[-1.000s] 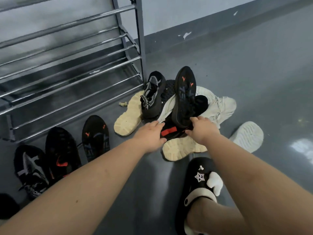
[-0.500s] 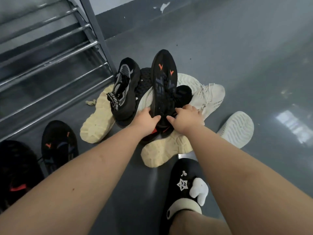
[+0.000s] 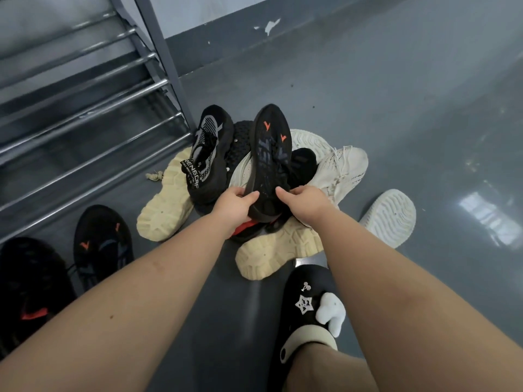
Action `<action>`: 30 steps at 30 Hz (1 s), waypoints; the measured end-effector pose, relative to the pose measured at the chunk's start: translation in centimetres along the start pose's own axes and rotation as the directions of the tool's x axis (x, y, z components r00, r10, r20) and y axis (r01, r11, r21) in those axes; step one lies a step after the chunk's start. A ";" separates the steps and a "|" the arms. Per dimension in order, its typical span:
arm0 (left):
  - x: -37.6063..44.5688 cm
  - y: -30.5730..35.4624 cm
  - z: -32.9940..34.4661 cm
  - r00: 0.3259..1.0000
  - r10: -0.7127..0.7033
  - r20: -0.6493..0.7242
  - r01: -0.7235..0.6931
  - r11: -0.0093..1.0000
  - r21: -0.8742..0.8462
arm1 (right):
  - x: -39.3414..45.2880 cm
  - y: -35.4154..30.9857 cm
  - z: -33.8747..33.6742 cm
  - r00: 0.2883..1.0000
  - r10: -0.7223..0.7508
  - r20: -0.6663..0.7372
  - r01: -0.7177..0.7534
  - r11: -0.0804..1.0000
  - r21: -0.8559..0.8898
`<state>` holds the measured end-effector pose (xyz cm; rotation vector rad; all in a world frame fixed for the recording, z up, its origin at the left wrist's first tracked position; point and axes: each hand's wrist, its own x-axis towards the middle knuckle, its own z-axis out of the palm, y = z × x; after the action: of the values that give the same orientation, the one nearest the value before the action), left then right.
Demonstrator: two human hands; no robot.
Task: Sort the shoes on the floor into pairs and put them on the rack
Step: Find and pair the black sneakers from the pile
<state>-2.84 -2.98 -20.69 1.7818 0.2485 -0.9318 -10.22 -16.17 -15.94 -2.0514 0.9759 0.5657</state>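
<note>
Gripping one black knit sneaker (image 3: 270, 162) by its heel end, both bare hands reach forward from straight forearms over a heap of shoes on a glossy grey floor (image 3: 396, 108). The left hand (image 3: 236, 203) curls round the near left edge of the heel, thumb on top; the right hand (image 3: 304, 203) pinches the right edge, thumb pointing inward. The held sneaker tilts up away from the hands, showing orange arrow marks near its toe.

Beneath the grip lie two cream lugged rubber soles (image 3: 278, 254), turned upward, and a black shoe with a red patch (image 3: 245, 228). Just left of the grip sits a black-and-grey woven sneaker (image 3: 205, 157) with a lettered strap. Beyond and to the right rests a white laced sneaker (image 3: 341, 169); further right, a white ridged sole (image 3: 389, 217).

Far left of the grip stands the metal bar rack (image 3: 85, 108), with a matching black sneaker (image 3: 102, 244) on the floor before it.
</note>
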 end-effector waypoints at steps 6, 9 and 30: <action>-4.8 -1.1 -4.1 0.995 -0.003 0.104 0.020 0.987 -0.162 | -3.4 -2.1 1.4 0.998 -0.039 -0.043 0.042 0.996 0.081; -8.3 -2.7 -7.1 0.987 -0.002 0.158 0.046 0.961 -0.272 | -4.8 -3.3 3.9 0.994 -0.044 0.101 0.008 0.944 0.331; -15.5 -13.5 -22.1 0.985 -0.101 -0.140 0.048 0.939 -0.341 | -11.2 -13.4 19.3 0.889 -0.169 0.426 -0.005 0.926 0.377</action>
<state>-10.52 25.94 -16.51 1.5343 0.5471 -0.7514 -7.54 9.64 -13.88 -1.5202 0.6497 0.7138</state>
